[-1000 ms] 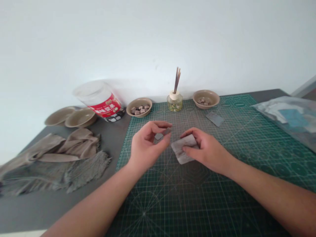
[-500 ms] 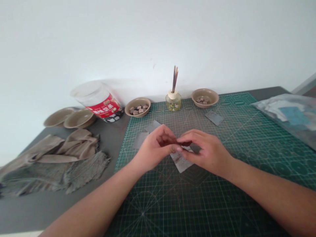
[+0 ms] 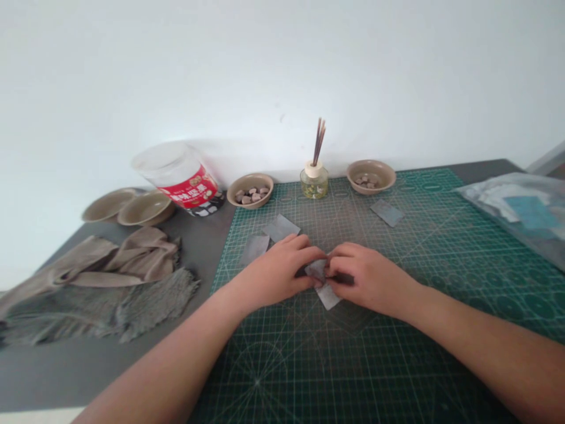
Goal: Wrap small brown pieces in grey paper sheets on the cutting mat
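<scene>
My left hand (image 3: 282,268) and my right hand (image 3: 368,277) meet over the green cutting mat (image 3: 282,365). Between their fingertips is a small grey piece (image 3: 316,268), which looks thin and partly raised. My left thumb and fingers close on its left side, and my right fingers pinch its right edge. Just beneath lies a light grey rectangle (image 3: 329,297), partly covered by the hands. More grey rectangles lie on the mat: one (image 3: 255,248) beside my left wrist, one (image 3: 286,227) behind my left hand, and another (image 3: 387,212) farther back on the right.
Two bowls with brownish pieces (image 3: 251,191) (image 3: 371,176) flank a reed diffuser (image 3: 314,181) by the wall. At left are a red-labelled tub (image 3: 189,188), two more bowls (image 3: 148,209) and a crumpled cloth (image 3: 101,288). A plastic bag (image 3: 521,206) lies at right.
My fingertips have shifted slightly lower, and the grey piece between them now shows more of its surface. The whole view has moved a little, so the background sits slightly to the right.
</scene>
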